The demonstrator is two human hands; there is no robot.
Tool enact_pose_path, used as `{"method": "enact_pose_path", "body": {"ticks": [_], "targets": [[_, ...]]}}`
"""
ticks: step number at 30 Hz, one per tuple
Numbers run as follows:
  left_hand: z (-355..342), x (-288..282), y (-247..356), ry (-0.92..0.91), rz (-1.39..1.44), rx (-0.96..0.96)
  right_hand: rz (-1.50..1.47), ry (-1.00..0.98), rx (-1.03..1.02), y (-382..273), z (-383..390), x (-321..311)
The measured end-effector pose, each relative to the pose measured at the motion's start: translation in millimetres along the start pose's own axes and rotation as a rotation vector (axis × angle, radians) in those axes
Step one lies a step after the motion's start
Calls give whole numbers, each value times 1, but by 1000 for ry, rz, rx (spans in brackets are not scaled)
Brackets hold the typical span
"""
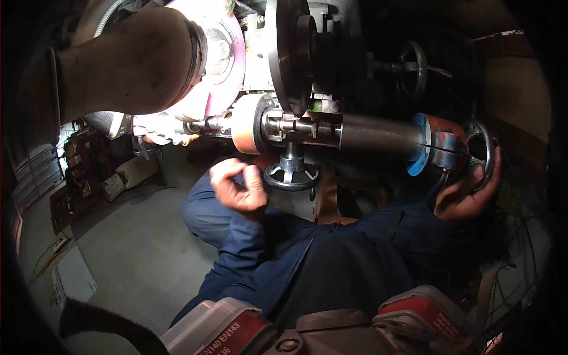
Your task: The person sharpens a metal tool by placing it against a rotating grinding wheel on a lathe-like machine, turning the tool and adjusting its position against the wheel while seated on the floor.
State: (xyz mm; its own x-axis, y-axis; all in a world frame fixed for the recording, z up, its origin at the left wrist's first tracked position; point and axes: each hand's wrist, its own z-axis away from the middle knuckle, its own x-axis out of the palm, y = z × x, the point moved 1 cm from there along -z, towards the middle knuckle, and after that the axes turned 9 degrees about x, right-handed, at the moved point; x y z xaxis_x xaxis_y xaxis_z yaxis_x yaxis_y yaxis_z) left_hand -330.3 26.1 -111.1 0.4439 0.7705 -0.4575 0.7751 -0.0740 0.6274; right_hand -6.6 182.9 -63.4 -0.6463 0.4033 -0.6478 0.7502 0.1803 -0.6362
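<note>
The right hand (pixel 470 194) has its grip closed around the lower rim of the dark handwheel (pixel 490 143) at the right end of the machine, just beside the blue and orange clamp (pixel 445 142). The left hand (pixel 239 188) is raised near the smaller handwheel (pixel 291 187) under the middle of the machine, its grip half curled with the thumb up; whether anything sits inside it cannot be told. Between the clamp and an orange ring (pixel 244 127) run a dark cylinder (pixel 378 135) and a stepped metal shaft (pixel 293 125). A large steel disc (pixel 285 56) stands upright above the shaft, and a pink wheel (pixel 235 65) shows brightly lit to its left, partly behind a thick brownish tube (pixel 127 62). Dark blue sleeves (pixel 239 251) cover both arms.
</note>
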Motion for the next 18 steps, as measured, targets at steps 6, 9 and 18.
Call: {"method": "enact_pose_path", "body": {"ticks": [6,9,18], "targets": [[33,-14,-67,-1041,543,-709,-67,28,-5,-4,-1,1],[28,-7,-58,-1107,412,-675,-2,6,-20,-4,-3,-2],[20,0,-31,-1018,337,-745,-13,19,-14,-5,-1,-1]]}}
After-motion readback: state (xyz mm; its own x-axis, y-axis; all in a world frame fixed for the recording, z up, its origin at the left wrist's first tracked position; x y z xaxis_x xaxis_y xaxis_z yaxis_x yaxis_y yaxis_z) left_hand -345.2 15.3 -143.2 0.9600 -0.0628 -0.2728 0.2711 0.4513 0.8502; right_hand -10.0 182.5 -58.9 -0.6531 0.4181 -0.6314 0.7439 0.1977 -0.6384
